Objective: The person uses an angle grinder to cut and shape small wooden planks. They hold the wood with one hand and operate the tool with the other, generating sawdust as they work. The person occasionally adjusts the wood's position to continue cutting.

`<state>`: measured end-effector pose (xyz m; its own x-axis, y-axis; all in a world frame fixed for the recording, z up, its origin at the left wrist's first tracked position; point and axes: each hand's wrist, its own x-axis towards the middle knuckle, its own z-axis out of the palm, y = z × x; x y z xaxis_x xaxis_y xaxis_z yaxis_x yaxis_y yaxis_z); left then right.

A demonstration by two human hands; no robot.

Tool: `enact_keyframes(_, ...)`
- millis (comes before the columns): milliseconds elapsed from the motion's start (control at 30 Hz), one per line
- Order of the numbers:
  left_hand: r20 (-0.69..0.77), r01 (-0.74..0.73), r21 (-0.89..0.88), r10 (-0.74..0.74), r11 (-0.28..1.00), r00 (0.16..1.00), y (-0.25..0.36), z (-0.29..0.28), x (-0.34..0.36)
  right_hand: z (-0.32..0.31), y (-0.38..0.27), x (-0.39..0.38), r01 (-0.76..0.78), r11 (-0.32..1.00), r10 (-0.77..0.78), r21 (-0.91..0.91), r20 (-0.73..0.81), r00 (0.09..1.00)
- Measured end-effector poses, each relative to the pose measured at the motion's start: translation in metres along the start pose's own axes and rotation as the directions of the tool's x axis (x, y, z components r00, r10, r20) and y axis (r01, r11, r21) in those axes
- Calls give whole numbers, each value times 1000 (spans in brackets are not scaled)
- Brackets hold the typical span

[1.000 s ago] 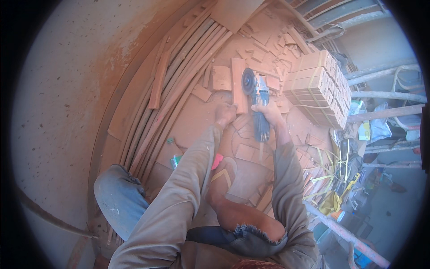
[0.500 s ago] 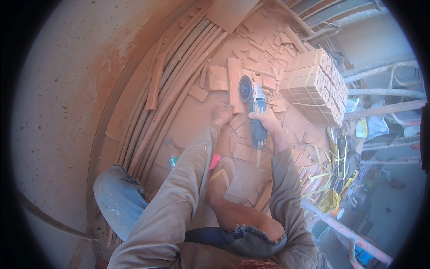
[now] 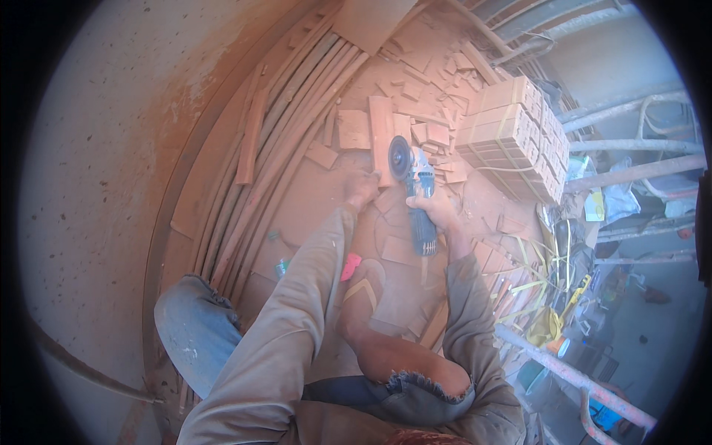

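My right hand is wrapped round the body of a blue angle grinder. The grinder's dark round disc is at the right edge of a long reddish tile strip; whether it touches is not clear. At the near end of that strip, my left hand is closed, its fingertips gripping or pressing the end. Beyond the left hand lies a square tile piece, with a smaller offcut in front of it.
Long poles lie along the wall at left. A strapped stack of tiles stands at right, near metal scaffold tubes. Broken offcuts litter the far floor. Tangled yellow straps lie at lower right, and my sandalled foot is below the hands.
The grinder and my right hand have come slightly nearer to me along the strip's right edge. My left hand stays at the strip's near end. The whole view has shifted a little.
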<state>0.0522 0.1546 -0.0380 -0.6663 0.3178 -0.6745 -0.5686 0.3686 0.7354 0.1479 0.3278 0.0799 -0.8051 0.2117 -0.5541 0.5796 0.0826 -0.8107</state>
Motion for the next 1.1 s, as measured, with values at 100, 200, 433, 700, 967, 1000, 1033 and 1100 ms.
enact_keyframes(100, -7, 11, -20, -11, 1000, 1000, 2, -2, -4, -2, 3, -3, -19, 999, 19, -32, 13, 1000)
enact_keyframes(200, -8, 9, -54, -10, 998, 1000, 4, -2, -7, -1, 4, -9, -25, 999, 25, -33, 0, 1000)
enact_keyframes(433, 39, 11, -9, -11, 1000, 999, -2, -7, 2, 3, 9, -19, 16, 999, -16, -36, -6, 1000)
enact_keyframes(700, 8, -37, 0, 37, 999, 999, 2, -5, -6, 1, 15, -34, 10, 999, -11, -48, -11, 1000)
enact_keyframes(967, -23, -44, -15, 44, 999, 999, 1, -4, -7, -3, 27, -45, -35, 999, 35, -42, 9, 999)
enact_keyframes(1000, -19, -42, -25, 42, 999, 999, 1, -4, -6, -3, 28, -46, -43, 998, 44, -49, 21, 999)
enact_keyframes(1033, -15, -40, -36, 40, 999, 999, 0, -5, -5, -4, 28, -47, -52, 997, 54, -56, 33, 998)
enact_keyframes(1100, 37, -8, 16, 7, 1000, 999, 6, -6, -8, -8, 31, -49, -77, 996, 79, -48, 42, 996)
